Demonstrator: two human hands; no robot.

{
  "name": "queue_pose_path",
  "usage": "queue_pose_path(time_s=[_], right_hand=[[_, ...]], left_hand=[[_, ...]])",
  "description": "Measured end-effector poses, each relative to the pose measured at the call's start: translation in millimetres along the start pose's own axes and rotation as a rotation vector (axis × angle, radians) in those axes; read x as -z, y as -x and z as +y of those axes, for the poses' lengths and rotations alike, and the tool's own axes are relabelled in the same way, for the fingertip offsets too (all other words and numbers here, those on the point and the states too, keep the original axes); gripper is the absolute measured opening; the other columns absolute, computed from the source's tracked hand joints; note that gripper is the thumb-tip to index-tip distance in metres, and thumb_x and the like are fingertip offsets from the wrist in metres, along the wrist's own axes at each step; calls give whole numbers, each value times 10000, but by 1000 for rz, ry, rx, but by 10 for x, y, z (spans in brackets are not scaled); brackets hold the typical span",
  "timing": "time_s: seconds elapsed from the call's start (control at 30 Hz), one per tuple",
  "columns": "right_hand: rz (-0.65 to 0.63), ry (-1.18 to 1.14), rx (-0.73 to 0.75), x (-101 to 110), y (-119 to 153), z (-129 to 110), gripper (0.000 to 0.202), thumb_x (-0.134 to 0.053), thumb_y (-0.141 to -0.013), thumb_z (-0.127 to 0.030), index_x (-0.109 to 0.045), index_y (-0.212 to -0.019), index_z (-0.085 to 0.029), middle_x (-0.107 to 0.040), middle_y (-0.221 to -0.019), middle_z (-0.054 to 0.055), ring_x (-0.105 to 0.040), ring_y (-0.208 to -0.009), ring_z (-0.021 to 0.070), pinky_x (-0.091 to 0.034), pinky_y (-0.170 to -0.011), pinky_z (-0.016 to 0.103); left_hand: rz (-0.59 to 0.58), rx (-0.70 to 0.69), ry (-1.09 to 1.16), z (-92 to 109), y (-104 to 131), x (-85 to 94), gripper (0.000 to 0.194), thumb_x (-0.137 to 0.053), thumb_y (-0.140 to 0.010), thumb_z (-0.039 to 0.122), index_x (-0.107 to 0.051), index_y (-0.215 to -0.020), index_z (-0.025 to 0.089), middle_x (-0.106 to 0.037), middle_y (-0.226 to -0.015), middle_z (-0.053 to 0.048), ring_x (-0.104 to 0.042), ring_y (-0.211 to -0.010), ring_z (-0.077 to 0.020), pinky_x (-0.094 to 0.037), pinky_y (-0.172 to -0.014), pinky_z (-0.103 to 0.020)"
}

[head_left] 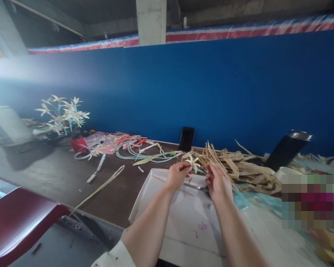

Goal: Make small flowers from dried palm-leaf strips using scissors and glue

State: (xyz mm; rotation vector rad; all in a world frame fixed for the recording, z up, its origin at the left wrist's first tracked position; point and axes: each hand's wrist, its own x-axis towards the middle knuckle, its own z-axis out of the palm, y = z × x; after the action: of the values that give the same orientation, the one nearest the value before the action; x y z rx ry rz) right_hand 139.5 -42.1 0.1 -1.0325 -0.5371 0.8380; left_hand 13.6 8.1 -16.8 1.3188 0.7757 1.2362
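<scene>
My left hand [179, 174] pinches a small pale flower [193, 162] with narrow, pointed petals, apparently made of dried husk. Close to its right side is my right hand [218, 181], with fingers curled in. A light blue stem-like piece shows between the two hands, but whether the right fingers grip it is hidden. Both hands are above a shallow white box lid [180, 218] with red handwritten numbers. Below the fingers a dark, thin item lies across the lid, too blurred to name, near a thin stick.
Dried husk strips [239, 167] lie behind my right hand. A black phone [187, 139] leans on the blue partition [225, 85]. A dark bottle [286, 150] stands tilted at right. Light blue cord [125, 154] and a bunch of husk flowers [68, 111] are left. A red chair [19, 226] is lower left.
</scene>
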Motion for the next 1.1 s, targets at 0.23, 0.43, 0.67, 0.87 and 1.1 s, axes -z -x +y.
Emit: queue_pose_path(time_s=[0.23, 0.43, 0.67, 0.87, 1.1], right_hand=[[-122, 17, -44, -55, 70, -44, 416, -725, -612, -439, -608, -945, -219, -646, -843, 13, -437, -434, 36, -281, -337, 152], [-187, 62, -57, -83, 86, -35, 544, -785, -548, -365, -589, -1033, -215, -547, -605, -60, -392, -406, 44, -260, -331, 153], [-209, 39, -51, -78, 69, -20, 570, -797, -528, -299, -566, -1041, -204, -512, -563, -77, -341, -397, 32, -219, -328, 147], [-242, 17, -69, -52, 60, -7, 566, -784, -557, -282, -549, -1065, -201, -503, -578, -79, -307, -391, 15, -212, -333, 140], [-198, 38, -47, -56, 67, 16, 525, -777, -571, -331, -568, -1034, -201, -515, -586, -66, -353, -402, 28, -239, -335, 138]], left_hand=[[2, -24, -59, 20, 16, -14, 180, -635, -673, 249, -678, -800, 129, -635, -703, -30, -565, -659, -116, -464, -605, -222], [-64, -139, -178, -28, 37, 2, 165, -615, -688, 221, -693, -810, 144, -654, -798, -43, -566, -733, -142, -459, -662, -237], [-83, -176, -268, -65, 30, 18, 147, -591, -702, 200, -699, -796, 163, -659, -785, -32, -565, -745, -141, -438, -685, -226], [-105, -190, -251, -49, 37, 9, 126, -583, -705, 187, -688, -768, 161, -644, -743, -20, -556, -723, -131, -426, -672, -218], [-89, -144, -245, -69, 31, 14, 155, -567, -717, 188, -690, -808, 164, -653, -773, -31, -569, -739, -136, -442, -657, -219]])
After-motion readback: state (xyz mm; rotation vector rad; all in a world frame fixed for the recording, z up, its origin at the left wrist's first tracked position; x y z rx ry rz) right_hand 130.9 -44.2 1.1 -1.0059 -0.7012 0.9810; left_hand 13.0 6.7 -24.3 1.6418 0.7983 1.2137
